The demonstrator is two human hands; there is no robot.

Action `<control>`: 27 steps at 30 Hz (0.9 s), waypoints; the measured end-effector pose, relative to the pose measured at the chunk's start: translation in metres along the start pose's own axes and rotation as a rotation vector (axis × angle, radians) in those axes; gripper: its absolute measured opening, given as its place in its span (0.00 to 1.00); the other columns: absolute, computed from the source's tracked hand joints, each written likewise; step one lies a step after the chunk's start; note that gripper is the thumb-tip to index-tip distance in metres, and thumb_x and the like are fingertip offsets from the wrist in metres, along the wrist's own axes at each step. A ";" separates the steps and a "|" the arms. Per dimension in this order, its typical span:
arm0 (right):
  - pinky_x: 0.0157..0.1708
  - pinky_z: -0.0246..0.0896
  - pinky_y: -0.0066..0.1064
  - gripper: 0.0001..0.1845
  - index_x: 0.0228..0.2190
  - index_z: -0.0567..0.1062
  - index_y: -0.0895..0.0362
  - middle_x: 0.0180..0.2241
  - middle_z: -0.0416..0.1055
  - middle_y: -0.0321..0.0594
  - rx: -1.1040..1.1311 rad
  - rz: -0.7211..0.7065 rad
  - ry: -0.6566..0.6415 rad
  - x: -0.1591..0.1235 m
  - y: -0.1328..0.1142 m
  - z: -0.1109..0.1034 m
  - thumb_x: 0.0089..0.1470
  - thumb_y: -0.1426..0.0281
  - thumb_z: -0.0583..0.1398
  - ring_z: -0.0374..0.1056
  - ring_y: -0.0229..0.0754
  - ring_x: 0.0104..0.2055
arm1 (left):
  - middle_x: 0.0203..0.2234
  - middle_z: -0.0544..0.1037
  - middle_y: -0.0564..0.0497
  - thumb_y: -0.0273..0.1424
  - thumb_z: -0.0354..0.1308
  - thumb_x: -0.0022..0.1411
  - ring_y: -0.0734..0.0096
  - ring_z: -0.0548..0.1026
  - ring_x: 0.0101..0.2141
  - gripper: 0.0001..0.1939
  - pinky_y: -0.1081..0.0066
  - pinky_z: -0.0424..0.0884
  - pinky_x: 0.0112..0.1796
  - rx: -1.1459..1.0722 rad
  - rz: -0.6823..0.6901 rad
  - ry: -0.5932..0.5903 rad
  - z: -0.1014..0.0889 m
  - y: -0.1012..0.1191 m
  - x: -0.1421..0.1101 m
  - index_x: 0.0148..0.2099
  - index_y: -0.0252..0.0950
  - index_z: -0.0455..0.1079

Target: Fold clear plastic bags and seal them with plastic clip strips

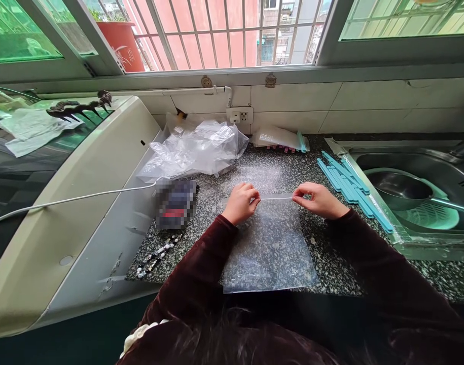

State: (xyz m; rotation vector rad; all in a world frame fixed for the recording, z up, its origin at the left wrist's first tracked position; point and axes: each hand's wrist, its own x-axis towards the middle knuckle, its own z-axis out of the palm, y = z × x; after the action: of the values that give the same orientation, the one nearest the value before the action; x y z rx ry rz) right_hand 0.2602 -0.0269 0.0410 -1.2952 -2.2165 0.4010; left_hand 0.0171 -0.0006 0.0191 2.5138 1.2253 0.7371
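Note:
A clear plastic zip bag [270, 251] lies flat on the speckled granite counter [330, 268] in front of me. My left hand [240, 202] pinches the bag's top strip at its left end. My right hand [318, 198] pinches the same strip at its right end. Both hands have their fingers closed on the strip, and both arms wear dark red velvet sleeves.
Several blue strips [349, 187] lie beside the sink [418, 197], which holds a metal bowl in a green colander. Crumpled clear bags [197, 149] and a packet [281, 138] sit at the back. A blurred box [176, 203], beads [155, 261], a white appliance [83, 203] and its cable stand left.

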 end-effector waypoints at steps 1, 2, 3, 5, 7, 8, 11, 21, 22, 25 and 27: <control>0.30 0.59 0.32 0.10 0.21 0.70 0.56 0.23 0.71 0.39 0.009 -0.007 0.006 0.000 0.000 0.000 0.49 0.65 0.56 0.64 0.39 0.28 | 0.29 0.73 0.48 0.27 0.55 0.55 0.64 0.67 0.36 0.04 0.64 0.64 0.40 -0.004 0.003 0.003 0.000 0.000 0.000 0.29 0.36 0.70; 0.30 0.59 0.32 0.10 0.20 0.70 0.55 0.22 0.71 0.39 0.014 -0.013 0.010 0.000 -0.001 0.000 0.49 0.65 0.56 0.64 0.40 0.28 | 0.29 0.73 0.48 0.27 0.55 0.55 0.64 0.67 0.36 0.04 0.64 0.64 0.40 -0.008 0.007 0.006 0.000 0.000 0.000 0.29 0.36 0.70; 0.30 0.59 0.32 0.10 0.20 0.70 0.55 0.22 0.71 0.39 0.016 -0.016 0.011 0.001 -0.001 -0.001 0.49 0.65 0.56 0.64 0.40 0.28 | 0.29 0.73 0.48 0.27 0.55 0.56 0.65 0.67 0.35 0.04 0.65 0.64 0.40 -0.013 0.010 0.009 0.000 0.000 0.000 0.29 0.36 0.69; 0.30 0.59 0.32 0.11 0.19 0.70 0.55 0.22 0.71 0.39 0.015 -0.017 0.014 0.001 -0.001 -0.002 0.49 0.65 0.56 0.64 0.40 0.28 | 0.28 0.73 0.49 0.28 0.55 0.56 0.65 0.67 0.35 0.04 0.65 0.64 0.39 -0.021 0.014 0.009 0.000 0.000 0.000 0.29 0.36 0.69; 0.31 0.59 0.32 0.11 0.19 0.70 0.55 0.22 0.71 0.40 0.023 -0.007 0.012 0.001 -0.001 -0.003 0.49 0.64 0.56 0.64 0.40 0.28 | 0.28 0.73 0.49 0.28 0.55 0.56 0.65 0.67 0.35 0.04 0.65 0.64 0.39 -0.026 0.013 0.009 0.000 0.000 0.000 0.29 0.36 0.69; 0.31 0.59 0.32 0.11 0.20 0.70 0.55 0.23 0.71 0.40 0.031 0.003 0.003 0.001 -0.002 -0.003 0.49 0.64 0.56 0.65 0.40 0.28 | 0.28 0.73 0.49 0.28 0.55 0.56 0.65 0.67 0.35 0.04 0.65 0.64 0.39 -0.026 0.014 0.010 0.000 0.000 0.000 0.29 0.36 0.69; 0.30 0.60 0.32 0.10 0.23 0.71 0.56 0.25 0.72 0.40 0.054 0.040 -0.050 0.000 -0.002 -0.001 0.48 0.63 0.58 0.66 0.40 0.29 | 0.28 0.73 0.49 0.28 0.54 0.56 0.65 0.67 0.35 0.05 0.65 0.63 0.39 -0.016 0.028 0.011 0.002 0.000 0.000 0.29 0.37 0.69; 0.30 0.60 0.32 0.09 0.22 0.71 0.57 0.24 0.71 0.40 0.106 0.014 -0.013 0.002 0.000 0.012 0.48 0.65 0.57 0.65 0.39 0.28 | 0.28 0.73 0.48 0.30 0.56 0.56 0.65 0.68 0.35 0.05 0.65 0.64 0.39 -0.018 0.053 -0.014 0.001 0.001 -0.001 0.30 0.36 0.71; 0.30 0.60 0.32 0.09 0.21 0.71 0.56 0.23 0.71 0.40 0.104 0.009 -0.007 0.002 0.000 0.011 0.48 0.65 0.57 0.65 0.39 0.28 | 0.28 0.73 0.49 0.30 0.56 0.55 0.65 0.68 0.35 0.04 0.65 0.64 0.39 -0.025 0.048 -0.025 0.000 -0.001 0.000 0.31 0.36 0.71; 0.31 0.60 0.32 0.09 0.21 0.71 0.56 0.23 0.70 0.40 0.099 0.002 0.010 0.002 0.001 0.007 0.48 0.65 0.57 0.65 0.40 0.29 | 0.27 0.73 0.49 0.30 0.58 0.54 0.65 0.68 0.35 0.04 0.65 0.65 0.40 -0.046 0.021 -0.044 -0.002 -0.007 0.001 0.31 0.36 0.72; 0.31 0.60 0.32 0.09 0.21 0.71 0.56 0.24 0.71 0.40 0.097 0.012 0.031 0.001 0.002 0.005 0.48 0.65 0.57 0.65 0.40 0.29 | 0.27 0.73 0.49 0.29 0.58 0.54 0.66 0.68 0.35 0.04 0.65 0.65 0.40 -0.059 0.002 -0.038 -0.005 -0.011 0.001 0.29 0.36 0.72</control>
State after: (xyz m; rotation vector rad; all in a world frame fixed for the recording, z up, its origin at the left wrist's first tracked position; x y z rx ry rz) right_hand 0.2583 -0.0249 0.0369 -1.2556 -2.1372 0.4834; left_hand 0.0073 0.0073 0.0188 2.4704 1.1705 0.7120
